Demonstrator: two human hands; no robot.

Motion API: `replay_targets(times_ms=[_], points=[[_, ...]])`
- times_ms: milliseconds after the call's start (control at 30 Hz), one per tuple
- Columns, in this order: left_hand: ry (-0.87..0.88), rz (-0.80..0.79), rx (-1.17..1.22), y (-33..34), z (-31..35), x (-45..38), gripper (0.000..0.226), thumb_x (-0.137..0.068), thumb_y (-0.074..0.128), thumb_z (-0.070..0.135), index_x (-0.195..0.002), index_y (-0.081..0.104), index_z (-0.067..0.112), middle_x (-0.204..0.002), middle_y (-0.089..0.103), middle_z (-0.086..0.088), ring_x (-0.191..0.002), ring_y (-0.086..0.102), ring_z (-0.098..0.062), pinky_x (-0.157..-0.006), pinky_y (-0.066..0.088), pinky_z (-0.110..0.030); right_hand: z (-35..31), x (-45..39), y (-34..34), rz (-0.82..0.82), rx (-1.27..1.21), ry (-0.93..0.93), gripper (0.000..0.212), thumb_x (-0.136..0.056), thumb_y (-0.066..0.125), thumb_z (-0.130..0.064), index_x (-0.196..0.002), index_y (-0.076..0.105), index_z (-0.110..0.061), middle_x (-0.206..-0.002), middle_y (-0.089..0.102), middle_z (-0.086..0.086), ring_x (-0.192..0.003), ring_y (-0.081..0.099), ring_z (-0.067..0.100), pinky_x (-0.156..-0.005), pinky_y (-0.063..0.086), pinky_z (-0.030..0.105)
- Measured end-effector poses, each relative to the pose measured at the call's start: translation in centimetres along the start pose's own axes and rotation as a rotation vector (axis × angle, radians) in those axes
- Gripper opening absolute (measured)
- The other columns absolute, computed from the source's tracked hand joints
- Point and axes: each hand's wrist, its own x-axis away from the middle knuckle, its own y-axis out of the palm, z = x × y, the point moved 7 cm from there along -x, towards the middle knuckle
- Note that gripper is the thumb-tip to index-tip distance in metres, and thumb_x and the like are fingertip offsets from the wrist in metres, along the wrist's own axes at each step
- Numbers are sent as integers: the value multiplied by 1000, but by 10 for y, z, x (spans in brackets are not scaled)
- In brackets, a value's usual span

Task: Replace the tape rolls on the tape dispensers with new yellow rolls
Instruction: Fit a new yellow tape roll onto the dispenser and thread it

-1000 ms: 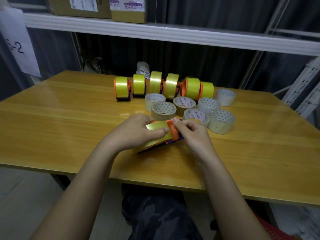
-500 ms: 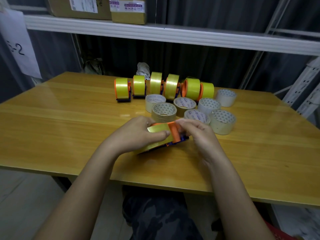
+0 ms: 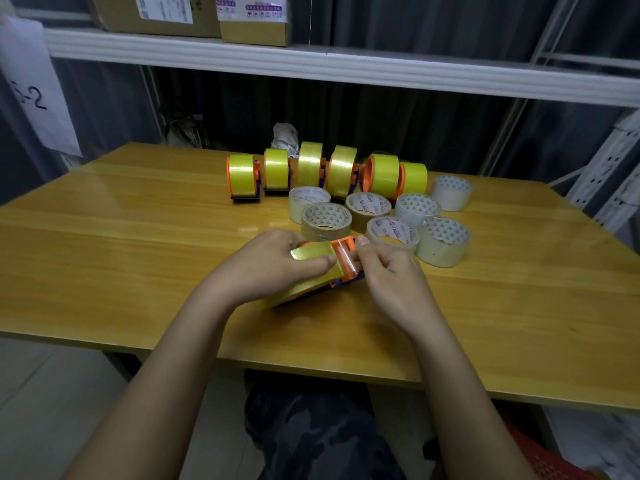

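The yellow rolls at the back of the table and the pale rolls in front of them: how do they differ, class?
The yellow rolls stand on edge in a row, mounted in orange dispensers; the pale rolls lie flat, loose, cores facing up. The yellow ones are bright and glossy; the pale ones are dull whitish or tan. Both groups rest on the wooden table, untouched by either hand.

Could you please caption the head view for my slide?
Both hands grip a yellow-taped dispenser before loaded dispensers and pale rolls.
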Motion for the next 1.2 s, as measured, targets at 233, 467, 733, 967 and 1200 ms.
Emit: replay_targets(times_ms=[233,467,733,967,1200], points=[[-12,6,-24,1,-1,-1,37,-84,57,52,-100,64,20,-89,60,8,-77,52,2,-60,39,-22,-3,-3,1,-55,-196,88,45,-98,51,-39,-66,67,-12,-71,62,16,-69,55,20,-69,40,32],[-23,-28,-23,1,5,3,30,-84,56,53,-96,61,27,-86,59,14,-78,54,-1,-63,45,-22,-2,-5,-5,48,-275,26,16,-89,67,-26,-75,70,-18,-76,70,3,-77,65,17,-72,52,29],[-70,-97,-21,-1,10,8,90,-74,17,70,-142,42,17,-147,42,-3,-129,42,-16,-92,30,-23,-28,1,-1,119,-45,-184,13,-93,64,-25,-85,67,-16,-74,66,-5,-72,64,12,-68,56,42],[-155,-100,-84,-3,0,4,69,-92,31,60,-145,34,15,-150,36,-4,-132,37,-19,-87,29,-24,-40,0,-1,107,-132,-183,9,-91,65,-20,-83,68,-19,-76,68,-2,-74,66,16,-70,57,44],[-103,-14,15,-4,6,7,54,-85,49,60,-126,53,24,-105,46,11,-89,46,-4,-64,34,-12,-39,-5,-5,57,-122,-162,10,-92,64,-20,-83,67,-16,-70,66,1,-67,64,13,-63,57,33]])
